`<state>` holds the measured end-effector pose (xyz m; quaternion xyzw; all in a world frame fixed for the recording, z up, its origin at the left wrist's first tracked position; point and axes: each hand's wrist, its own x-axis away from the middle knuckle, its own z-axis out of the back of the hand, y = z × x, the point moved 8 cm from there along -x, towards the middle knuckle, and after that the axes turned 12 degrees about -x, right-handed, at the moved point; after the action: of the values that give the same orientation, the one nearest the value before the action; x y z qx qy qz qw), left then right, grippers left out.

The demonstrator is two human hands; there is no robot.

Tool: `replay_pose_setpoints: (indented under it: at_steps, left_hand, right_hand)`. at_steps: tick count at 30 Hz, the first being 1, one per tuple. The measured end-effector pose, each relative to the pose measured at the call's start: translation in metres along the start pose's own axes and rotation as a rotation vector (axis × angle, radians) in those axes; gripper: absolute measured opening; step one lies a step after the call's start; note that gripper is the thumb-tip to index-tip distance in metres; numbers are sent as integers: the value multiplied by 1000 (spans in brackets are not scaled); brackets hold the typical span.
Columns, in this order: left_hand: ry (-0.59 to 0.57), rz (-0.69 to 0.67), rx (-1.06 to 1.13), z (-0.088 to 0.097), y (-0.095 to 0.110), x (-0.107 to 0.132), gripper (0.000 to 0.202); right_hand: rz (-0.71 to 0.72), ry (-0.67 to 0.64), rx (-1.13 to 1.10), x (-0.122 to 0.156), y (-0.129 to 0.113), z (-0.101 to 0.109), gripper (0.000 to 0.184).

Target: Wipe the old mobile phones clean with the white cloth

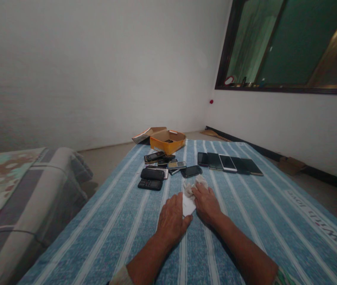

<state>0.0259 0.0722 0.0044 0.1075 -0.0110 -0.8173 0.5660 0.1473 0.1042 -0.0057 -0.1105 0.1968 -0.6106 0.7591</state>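
Head view: white cloth (188, 204) beneath fingers (200, 190)

1. The left hand (173, 219) lies palm down, fingers pointing far and slightly right, thumb out to the right.
2. The right hand (205, 204) lies palm down, slightly farther off, fingers angled far and left.
3. The left forearm (147, 263) and right forearm (245, 253) reach in from the near edge, converging, wrists low.

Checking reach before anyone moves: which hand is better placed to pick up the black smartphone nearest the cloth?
Probably the right hand. It lies further forward, on the white cloth, with its fingers close to the black smartphone. The left hand sits further back, beside the cloth, so it has farther to reach.
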Motion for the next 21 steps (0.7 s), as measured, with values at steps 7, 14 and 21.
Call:
replay_pose_setpoints:
  at_steps: [7,14,21]
  left_hand:
    - [-25,-11,-29,7,4,0,55]
    - [-22,-28,-74,8,6,-2,44]
    - [-22,-32,-112,10,7,-2,30]
  right_hand:
    - [-16,25,-15,5,10,7,49]
    - [-14,28,-23,23,1,3,50]
    - [36,-9,-50,28,-8,4,52]
